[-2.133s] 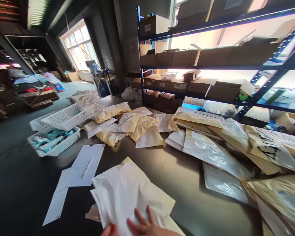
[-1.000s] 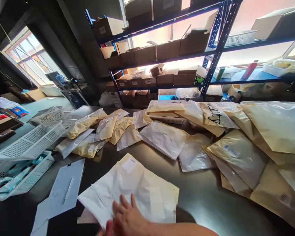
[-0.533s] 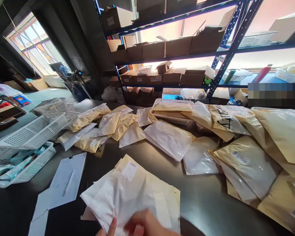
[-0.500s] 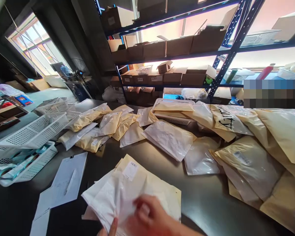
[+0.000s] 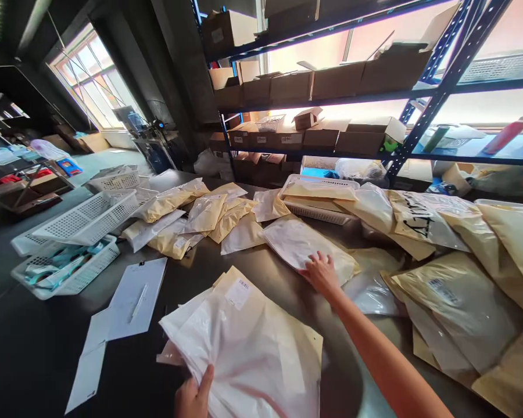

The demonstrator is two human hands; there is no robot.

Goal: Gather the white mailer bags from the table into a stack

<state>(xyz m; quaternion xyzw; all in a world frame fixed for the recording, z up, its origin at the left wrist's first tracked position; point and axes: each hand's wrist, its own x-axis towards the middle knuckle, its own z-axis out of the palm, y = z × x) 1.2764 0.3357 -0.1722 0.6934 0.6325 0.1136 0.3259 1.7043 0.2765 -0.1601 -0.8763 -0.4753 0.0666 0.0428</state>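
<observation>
On the dark counter [image 5: 287,278], close to the near edge, lies a stack of white bags [image 5: 244,342] with a barcode label near its far corner. The left hand [image 5: 194,395] grips the stack's near left edge, thumb laid on top of the uppermost bag and the fingers hidden beneath, so it is closed on the stack. The right hand [image 5: 320,273] is stretched out across the counter with the arm extended; its fingers are spread and lie flat on a clear-fronted bag [image 5: 298,244] farther back, touching its near edge without gripping it. Just right of that bag sits another clear packet [image 5: 368,290], partly under a spread of larger yellowish bags [image 5: 453,290] that cover the right side of the counter. Behind the touched bag a white basket [image 5: 318,200] holds more flat packets, and a cluster of small yellow packets [image 5: 200,217] lies to its left. At the left edge stand white perforated baskets [image 5: 82,223], the lower one holding teal items. Sheets of paper [image 5: 135,296] lie flat between those baskets and the stack, with a pen [image 5: 137,295] on top. Blue metal shelving [image 5: 422,110] with cardboard boxes [image 5: 331,81] rises behind the counter.
</observation>
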